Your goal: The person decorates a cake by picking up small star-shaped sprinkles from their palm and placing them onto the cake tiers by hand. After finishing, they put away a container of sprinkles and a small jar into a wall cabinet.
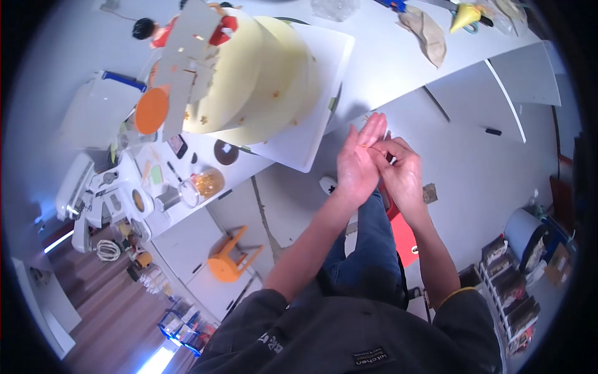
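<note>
My left hand (pixel 357 168) is held palm up with its fingers stretched out, in front of the table edge. Over that palm, my right hand (pixel 402 173) has thumb and fingers pinched together. A tiny orange-gold speck shows near the pinched fingertips; what exactly they hold is too small to make out. Beyond the hands stands a pale yellow tiered cake (pixel 283 75) with small gold stars on its side. It rests on a white square board (pixel 324 118). Figures in red and white cut-out panels (pixel 190 68) are at the cake's left.
A clear jar of gold pieces (pixel 208 182) stands on the table at left, near a phone (pixel 177 146) and a white stand mixer (pixel 78 184). A piping bag (pixel 425 36) lies at the back right. An orange stool (pixel 230 258) stands on the floor.
</note>
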A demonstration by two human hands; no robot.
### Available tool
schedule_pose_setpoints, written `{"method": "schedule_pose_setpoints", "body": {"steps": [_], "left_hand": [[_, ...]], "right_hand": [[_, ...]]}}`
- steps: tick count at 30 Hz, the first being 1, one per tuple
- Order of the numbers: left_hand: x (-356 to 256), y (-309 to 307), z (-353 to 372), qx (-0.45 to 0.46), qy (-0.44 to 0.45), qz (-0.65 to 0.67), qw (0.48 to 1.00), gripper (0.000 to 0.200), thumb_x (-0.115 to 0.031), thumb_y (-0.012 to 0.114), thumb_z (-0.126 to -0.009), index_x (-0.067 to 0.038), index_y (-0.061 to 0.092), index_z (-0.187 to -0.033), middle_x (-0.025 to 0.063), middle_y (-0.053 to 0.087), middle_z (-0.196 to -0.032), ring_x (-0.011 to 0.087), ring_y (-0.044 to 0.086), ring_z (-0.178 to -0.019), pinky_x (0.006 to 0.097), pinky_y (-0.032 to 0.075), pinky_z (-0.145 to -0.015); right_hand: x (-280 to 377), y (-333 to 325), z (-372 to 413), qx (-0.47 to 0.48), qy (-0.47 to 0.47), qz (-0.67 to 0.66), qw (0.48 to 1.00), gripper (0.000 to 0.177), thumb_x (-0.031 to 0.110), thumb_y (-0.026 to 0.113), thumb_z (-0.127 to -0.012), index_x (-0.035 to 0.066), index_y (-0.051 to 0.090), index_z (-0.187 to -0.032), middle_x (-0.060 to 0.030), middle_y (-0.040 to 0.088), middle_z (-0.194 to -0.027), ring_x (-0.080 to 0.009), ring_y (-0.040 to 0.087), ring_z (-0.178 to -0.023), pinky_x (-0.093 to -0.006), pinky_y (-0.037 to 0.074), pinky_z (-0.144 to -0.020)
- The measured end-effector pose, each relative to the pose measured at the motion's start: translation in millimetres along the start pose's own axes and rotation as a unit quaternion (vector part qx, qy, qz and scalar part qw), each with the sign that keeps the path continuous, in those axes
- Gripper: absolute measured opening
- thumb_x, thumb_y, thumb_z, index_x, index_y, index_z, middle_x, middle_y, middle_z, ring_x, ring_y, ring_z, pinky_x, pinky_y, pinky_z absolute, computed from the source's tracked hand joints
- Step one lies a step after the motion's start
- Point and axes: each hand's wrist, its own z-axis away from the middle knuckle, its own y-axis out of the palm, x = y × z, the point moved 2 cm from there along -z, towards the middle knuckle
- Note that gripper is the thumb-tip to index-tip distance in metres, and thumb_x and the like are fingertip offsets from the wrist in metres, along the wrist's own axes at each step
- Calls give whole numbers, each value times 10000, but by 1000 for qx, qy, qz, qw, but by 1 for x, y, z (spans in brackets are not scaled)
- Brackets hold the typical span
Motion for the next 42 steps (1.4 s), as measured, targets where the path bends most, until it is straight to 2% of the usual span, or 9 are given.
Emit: {"method": "schedule_pose_setpoints", "body": {"steps": [5,11,17,19,21,25,31,32,42], "left_hand": [[-6,5,3,-2,3,59,998,618,-434,411,-1107,-1,402,-1548,102,387,-1640,222,293,-1544,430,231,-1287],[-20,-16,17,-37,28,167,985,572,-369,429,-1111,2,399,-1546,107,382,-1641,242,309,-1546,433,262,-1283],[-38,-32,46,-59,48,161,984,575,-361,419,-1115,10,379,-1552,122,381,-1637,256,301,-1550,432,247,-1292],[-38,-33,50,-74,51,146,985,607,-382,409,-1116,36,354,-1553,156,381,-1627,267,305,-1545,437,231,-1305],[-36,-44,53,-52,25,151,987,607,-391,410,-1114,34,368,-1545,155,410,-1606,269,335,-1528,434,249,-1298],[-37,-39,56,-53,28,140,988,614,-412,420,-1109,27,389,-1536,150,453,-1575,269,395,-1490,424,289,-1271],[-39,-32,53,-18,-20,67,997,568,-463,348,-1119,-26,508,-1445,126,560,-1465,284,462,-1426,448,336,-1222],[-37,-28,51,-10,-24,57,998,581,-464,346,-1120,-13,487,-1459,134,564,-1453,283,460,-1427,442,338,-1220],[-26,-10,41,-45,-23,-16,999,591,-428,329,-1136,27,370,-1511,186,573,-1432,277,490,-1398,417,360,-1204]], "right_hand": [[1,2,1,7,19,-35,999,123,59,717,-935,-39,732,-1007,-100,684,-869,-163,644,-748,-319,526,-697],[6,-9,-22,-136,95,-334,928,152,87,699,-984,-50,739,-1036,-98,747,-1003,-138,694,-858,-270,560,-756],[66,-13,-66,-317,-88,-347,879,192,86,702,-994,-61,717,-1117,-135,753,-1050,-167,714,-903,-298,572,-806],[113,17,-61,-153,-119,-369,909,170,43,717,-971,-48,723,-1115,-129,760,-1027,-168,720,-889,-299,578,-814],[141,40,-44,-129,-186,-257,939,152,-8,728,-943,-42,727,-1092,-109,765,-992,-158,722,-862,-278,572,-797],[105,26,-3,-187,-122,-258,940,129,-14,737,-933,-60,735,-1053,-74,756,-884,-118,690,-796,-264,553,-682],[53,28,31,17,-104,-11,994,184,-9,777,-838,-10,758,-1022,-127,728,-927,-279,689,-799,-355,576,-761],[47,32,31,19,-130,22,991,218,-9,779,-806,8,759,-1022,-143,709,-964,-355,680,-882,-425,582,-800],[23,41,20,-22,-185,74,980,206,-53,741,-771,2,757,-969,-148,689,-921,-375,684,-854,-437,587,-767]]}}
